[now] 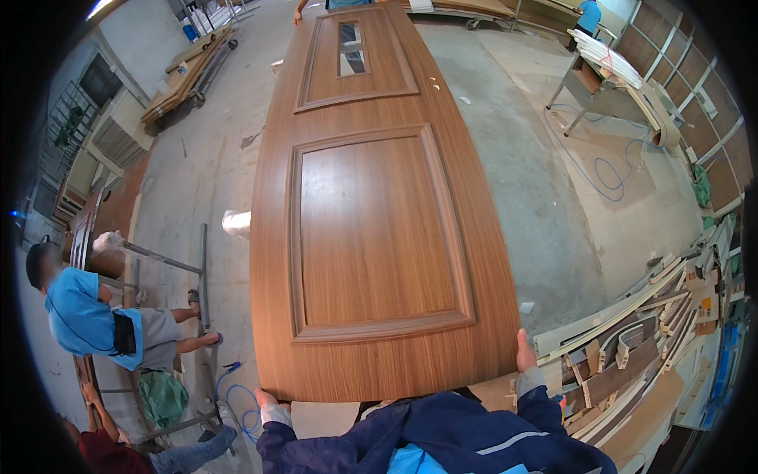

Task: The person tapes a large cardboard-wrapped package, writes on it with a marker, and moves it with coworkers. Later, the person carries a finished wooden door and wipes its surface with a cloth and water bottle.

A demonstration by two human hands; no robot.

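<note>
A long brown wood-grain door [379,229] with raised panel mouldings and a narrow window opening stretches away in front of me. My left hand [272,396] grips its near left corner, the fingers mostly hidden beneath. At the near right edge, my right hand [527,353] is closed on the door with its thumb up along the side. The far end is held by another person, whose hand [298,14] shows at the far left corner.
At left, a person in a blue shirt [75,308] stands by a metal stand [204,276]; another in dark red is below. Scrap wood strips [632,340] pile up at right. A table [588,91] stands far right near a blue hose [608,178]. A loaded cart [185,79] is far left.
</note>
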